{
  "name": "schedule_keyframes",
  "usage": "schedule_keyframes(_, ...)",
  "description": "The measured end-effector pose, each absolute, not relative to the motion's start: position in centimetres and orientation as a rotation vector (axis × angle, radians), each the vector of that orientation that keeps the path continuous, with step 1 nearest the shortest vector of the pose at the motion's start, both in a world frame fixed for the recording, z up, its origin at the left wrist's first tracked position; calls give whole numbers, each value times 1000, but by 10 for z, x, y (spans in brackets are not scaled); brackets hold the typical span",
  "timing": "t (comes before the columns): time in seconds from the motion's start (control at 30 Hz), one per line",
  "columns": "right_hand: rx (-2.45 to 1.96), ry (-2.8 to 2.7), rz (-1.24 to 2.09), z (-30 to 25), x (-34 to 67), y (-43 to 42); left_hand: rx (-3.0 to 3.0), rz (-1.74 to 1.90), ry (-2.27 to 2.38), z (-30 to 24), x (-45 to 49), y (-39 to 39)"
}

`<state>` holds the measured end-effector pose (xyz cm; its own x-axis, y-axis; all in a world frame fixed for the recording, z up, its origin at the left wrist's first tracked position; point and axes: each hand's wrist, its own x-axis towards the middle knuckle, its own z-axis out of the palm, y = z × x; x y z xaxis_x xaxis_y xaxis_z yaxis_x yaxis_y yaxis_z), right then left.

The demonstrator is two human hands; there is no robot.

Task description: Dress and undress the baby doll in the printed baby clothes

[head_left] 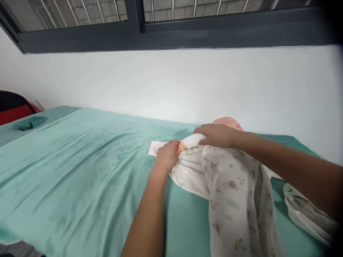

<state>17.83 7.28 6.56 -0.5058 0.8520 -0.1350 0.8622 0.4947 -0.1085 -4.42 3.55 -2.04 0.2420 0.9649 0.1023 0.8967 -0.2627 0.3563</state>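
A baby doll (227, 121) lies on the green bed cover near the wall, its head partly behind my right arm. My left hand (167, 156) is closed around the doll's small hand (181, 146) at the end of its arm. Higher up the same arm, my right hand (216, 135) grips the white sleeve (193, 140), fingers over the top and thumb below. The white garment (232, 185), printed with small animals, spreads beneath the arm and hangs toward me. One flat sleeve end (155, 147) sticks out beyond my left hand. The doll's body is mostly hidden.
The green cover (88, 160) is wrinkled and has a hole (30, 123) at far left. Another printed cloth (308, 214) lies at right. Behind the bed stand a white wall (134, 85) and a dark window frame (171, 35). A red and black object (14, 109) sits at left.
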Motion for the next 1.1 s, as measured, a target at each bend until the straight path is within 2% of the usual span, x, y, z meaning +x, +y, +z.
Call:
schedule_keyframes(0.73, 1622, 2673, -191, 72, 186, 61, 2115, 569, 2058, -25, -30, 45)
schedule_keyframes(0.97, 1592, 2659, -195, 61, 174, 62, 2303, 661, 2167, -25, -21, 41)
schedule_keyframes(1.1, 1521, 2645, -215, 53, 157, 62, 2511, 658, 1919, -28, -11, 39)
